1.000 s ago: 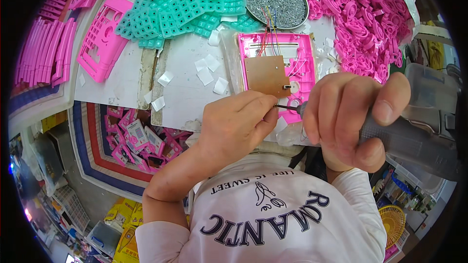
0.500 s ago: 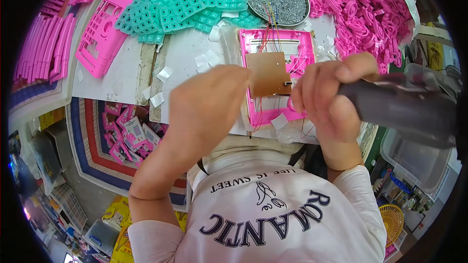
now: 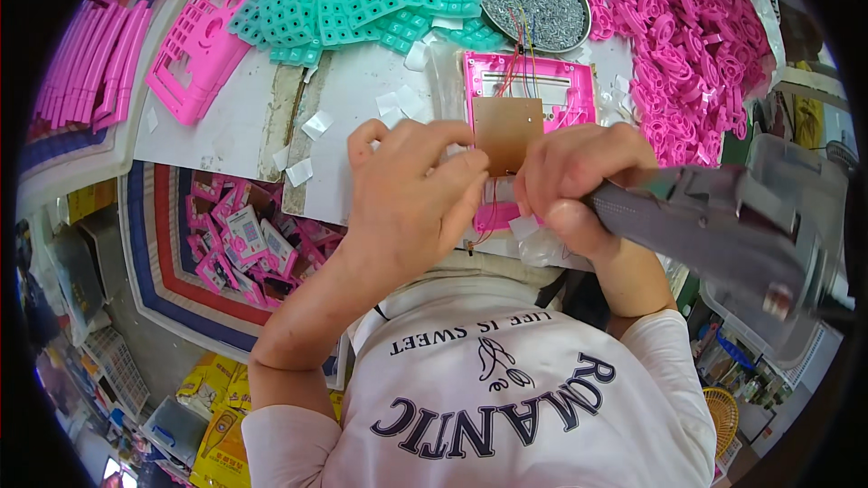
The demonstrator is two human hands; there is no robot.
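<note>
My right hand [image 3: 583,176] is wrapped round a dark grey handheld power tool [image 3: 696,226], whose body points away to the right. Its working tip does not show. Beside the right fingertips lies a brown circuit board [image 3: 508,131], set over an open pink plastic housing [image 3: 583,90]. Thin coloured wires [image 3: 515,59] run up from the board. My left hand [image 3: 411,181] has bent fingers at the left edge of the board, thumb and forefinger close to it. Whether they pinch something small is hidden.
A round bowl of screws [image 3: 533,4] stands beyond the housing. Teal keypad sheets [image 3: 353,4] lie to its left, a heap of pink plastic parts [image 3: 687,54] to its right. Pink shells [image 3: 203,45] are far left. Below the table's left edge, a striped container [image 3: 163,244] holds pink pieces.
My right hand has moved left and lower with the power tool, closer to the board. My left hand's fingers have loosened and spread somewhat. The whole view has shifted slightly.
</note>
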